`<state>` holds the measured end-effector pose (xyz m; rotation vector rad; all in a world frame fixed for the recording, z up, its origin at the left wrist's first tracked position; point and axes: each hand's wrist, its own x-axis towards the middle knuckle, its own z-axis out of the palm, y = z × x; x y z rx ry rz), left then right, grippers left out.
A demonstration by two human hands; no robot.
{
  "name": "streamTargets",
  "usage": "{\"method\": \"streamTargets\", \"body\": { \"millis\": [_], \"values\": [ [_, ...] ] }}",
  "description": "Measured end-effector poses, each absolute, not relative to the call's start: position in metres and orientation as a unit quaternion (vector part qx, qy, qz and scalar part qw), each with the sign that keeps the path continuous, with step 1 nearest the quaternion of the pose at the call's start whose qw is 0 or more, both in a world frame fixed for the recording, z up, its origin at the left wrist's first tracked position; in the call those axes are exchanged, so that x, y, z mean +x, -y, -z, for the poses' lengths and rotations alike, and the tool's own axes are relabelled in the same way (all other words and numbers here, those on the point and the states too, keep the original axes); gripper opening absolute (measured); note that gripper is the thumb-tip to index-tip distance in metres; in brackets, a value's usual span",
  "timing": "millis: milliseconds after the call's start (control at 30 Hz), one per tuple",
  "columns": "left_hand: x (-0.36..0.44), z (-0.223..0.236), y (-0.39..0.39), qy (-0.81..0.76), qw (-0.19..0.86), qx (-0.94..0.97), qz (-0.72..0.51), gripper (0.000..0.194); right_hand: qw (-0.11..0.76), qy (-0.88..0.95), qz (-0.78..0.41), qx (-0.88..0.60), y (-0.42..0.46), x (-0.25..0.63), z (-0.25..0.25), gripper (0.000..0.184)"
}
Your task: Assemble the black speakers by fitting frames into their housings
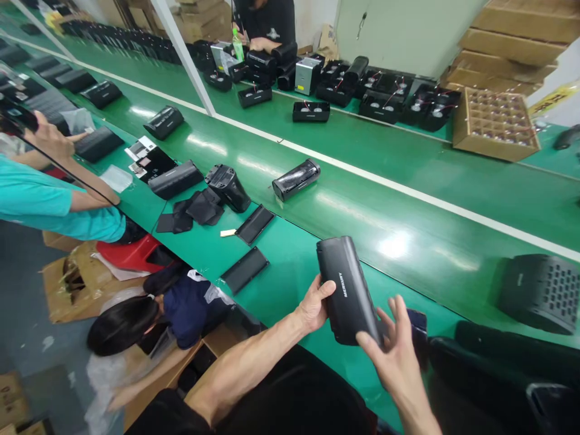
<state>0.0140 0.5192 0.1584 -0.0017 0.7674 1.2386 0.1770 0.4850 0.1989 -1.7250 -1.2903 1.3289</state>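
A black speaker housing (347, 290) with white MERCURY lettering is held up, tilted, over the green bench in front of me. My left hand (316, 305) grips its left side, thumb across the front face and fingers behind. At its lower right corner is my right hand (393, 341), thumb at the housing's edge and the other fingers spread apart beyond its right side. Two flat black panels, a nearer one (245, 269) and a farther one (255, 225), lie on the bench to the left. Just past them stands a black casing (228, 187) beside several thin black pads (199, 208).
A green conveyor (362, 223) runs past the bench, carrying a black speaker (296, 179) and a perforated one (539, 293) at right. A person in turquoise (58, 196) works at left; another crouches (181, 314) by boxes below. Across stand open housings and a divided carton (496, 124).
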Motion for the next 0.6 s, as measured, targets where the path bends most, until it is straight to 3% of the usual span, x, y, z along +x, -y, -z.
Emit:
{"method": "streamTargets", "body": {
  "millis": [100,233,467,600],
  "values": [
    [0.024,-0.16,-0.519,-0.371,0.723,-0.008,-0.583,0.063,0.347,0.451,-0.43,-0.701,-0.462,0.154,-0.192,0.125],
    [0.024,-0.158,-0.514,-0.404,0.727,0.012,-0.554,0.068,0.359,0.416,-0.397,-0.735,-0.459,0.154,-0.188,0.104],
    [-0.066,-0.164,-0.519,-0.446,0.784,0.207,-0.38,0.09,0.324,0.313,-0.624,-0.638,-0.43,0.232,-0.195,0.081],
    [-0.081,-0.163,-0.508,-0.452,0.806,0.267,-0.273,0.086,0.276,0.288,-0.658,-0.638,-0.412,0.238,-0.199,0.077]
  ]
}}
